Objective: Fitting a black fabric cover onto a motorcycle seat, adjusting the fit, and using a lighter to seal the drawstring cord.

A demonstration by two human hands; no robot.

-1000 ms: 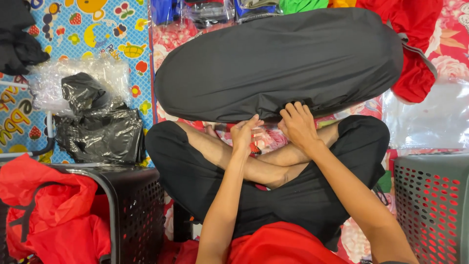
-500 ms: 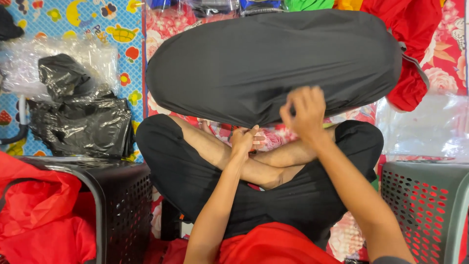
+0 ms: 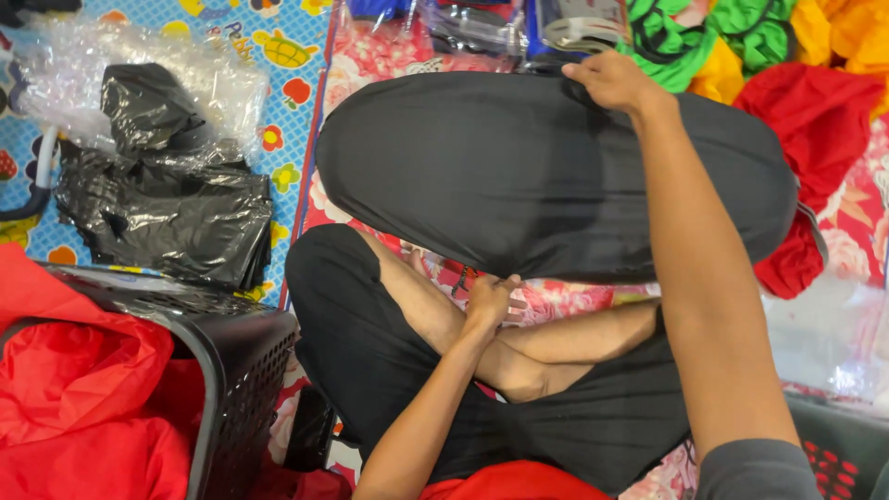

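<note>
Both hands (image 3: 613, 81) on blk cloth (image 3: 519, 171)

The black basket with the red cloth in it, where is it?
In the head view, the black basket sits at the bottom left, beside the person's crossed legs, with crumpled black plastic bags just behind it and red cloth inside.

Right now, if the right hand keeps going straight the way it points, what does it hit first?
The right hand grips the far edge of the black fabric, pointing away. First in line is probably the clear-wrapped packages; depth is uncertain.
</note>
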